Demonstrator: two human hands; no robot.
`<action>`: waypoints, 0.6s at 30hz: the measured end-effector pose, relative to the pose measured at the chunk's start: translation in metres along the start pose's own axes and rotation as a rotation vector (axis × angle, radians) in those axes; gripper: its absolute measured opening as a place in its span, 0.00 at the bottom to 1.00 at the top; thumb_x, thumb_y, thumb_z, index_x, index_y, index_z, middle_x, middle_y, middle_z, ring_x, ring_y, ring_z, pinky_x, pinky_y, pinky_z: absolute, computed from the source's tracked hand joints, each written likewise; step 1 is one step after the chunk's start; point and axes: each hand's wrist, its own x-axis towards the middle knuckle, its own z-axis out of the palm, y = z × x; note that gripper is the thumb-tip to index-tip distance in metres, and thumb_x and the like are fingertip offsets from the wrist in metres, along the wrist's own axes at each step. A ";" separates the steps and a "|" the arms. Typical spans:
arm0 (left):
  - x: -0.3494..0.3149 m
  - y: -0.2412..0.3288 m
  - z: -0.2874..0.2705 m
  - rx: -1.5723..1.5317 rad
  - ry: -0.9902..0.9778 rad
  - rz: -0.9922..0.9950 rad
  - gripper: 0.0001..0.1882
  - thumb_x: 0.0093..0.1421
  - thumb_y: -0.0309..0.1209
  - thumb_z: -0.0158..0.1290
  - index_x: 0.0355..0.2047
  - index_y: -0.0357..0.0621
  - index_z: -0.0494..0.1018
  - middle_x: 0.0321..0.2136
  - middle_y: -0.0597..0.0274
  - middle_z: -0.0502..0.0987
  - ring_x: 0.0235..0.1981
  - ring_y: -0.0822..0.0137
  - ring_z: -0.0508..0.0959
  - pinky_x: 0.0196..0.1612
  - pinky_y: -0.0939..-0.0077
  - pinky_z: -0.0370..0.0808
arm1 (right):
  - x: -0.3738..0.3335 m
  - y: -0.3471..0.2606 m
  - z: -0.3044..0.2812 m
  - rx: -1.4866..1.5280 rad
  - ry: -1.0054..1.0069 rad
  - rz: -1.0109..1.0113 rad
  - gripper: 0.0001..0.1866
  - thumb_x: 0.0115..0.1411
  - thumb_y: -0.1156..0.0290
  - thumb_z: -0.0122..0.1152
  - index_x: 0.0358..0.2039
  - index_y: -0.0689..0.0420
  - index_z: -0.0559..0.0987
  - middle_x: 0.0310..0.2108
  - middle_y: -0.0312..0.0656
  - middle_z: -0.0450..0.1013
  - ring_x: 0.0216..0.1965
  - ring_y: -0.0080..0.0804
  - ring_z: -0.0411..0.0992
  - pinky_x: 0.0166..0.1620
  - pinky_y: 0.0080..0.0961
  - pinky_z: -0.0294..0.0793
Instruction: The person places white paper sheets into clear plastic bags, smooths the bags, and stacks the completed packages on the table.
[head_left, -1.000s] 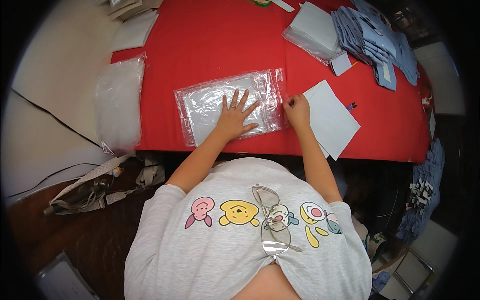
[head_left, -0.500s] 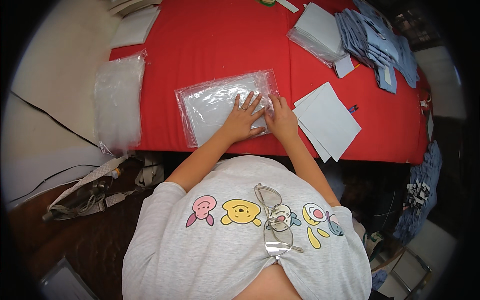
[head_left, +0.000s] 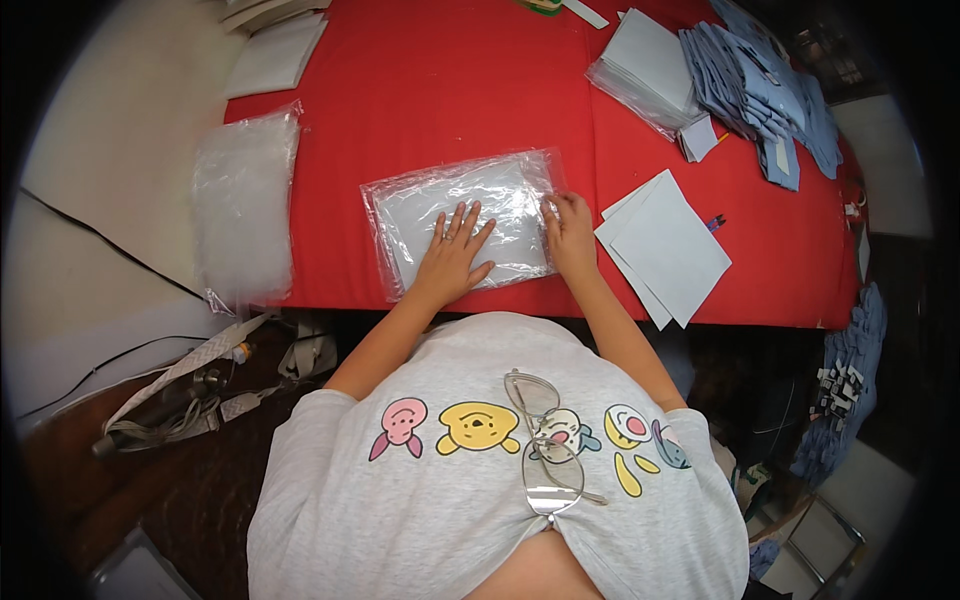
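Observation:
In front of me lies a clear plastic bag (head_left: 510, 170) with a flat white sheet (head_left: 405, 225) showing inside it. My left hand (head_left: 453, 258) rests flat on the bag's lower middle, fingers spread and pointing away from me. At the bag's right edge, my right hand (head_left: 574, 238) has its fingers curled together on the plastic. Its fingertips appear to pinch the film there. Two loose white sheets (head_left: 672, 250) overlap just right of that hand, with small pens (head_left: 715, 222) beside them.
A red cloth (head_left: 440, 80) covers the table. More clear bags (head_left: 245, 210) overhang its left edge. Stacked bagged sheets (head_left: 650, 60) and folded blue garments (head_left: 750, 85) sit at the far right. White packets (head_left: 275, 55) lie far left. A strapped bag (head_left: 170, 400) is below the left edge.
My left hand has slid left and slightly nearer across the bag. The right hand stays at the right edge, where the film now lies flatter. The whole view has shifted slightly.

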 end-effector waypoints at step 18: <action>-0.033 -0.005 -0.003 0.076 0.017 -0.029 0.46 0.68 0.61 0.54 0.81 0.61 0.55 0.82 0.46 0.44 0.83 0.46 0.41 0.81 0.37 0.39 | 0.040 -0.018 -0.017 0.133 0.057 0.229 0.09 0.65 0.69 0.70 0.39 0.63 0.84 0.37 0.45 0.78 0.36 0.37 0.78 0.44 0.36 0.77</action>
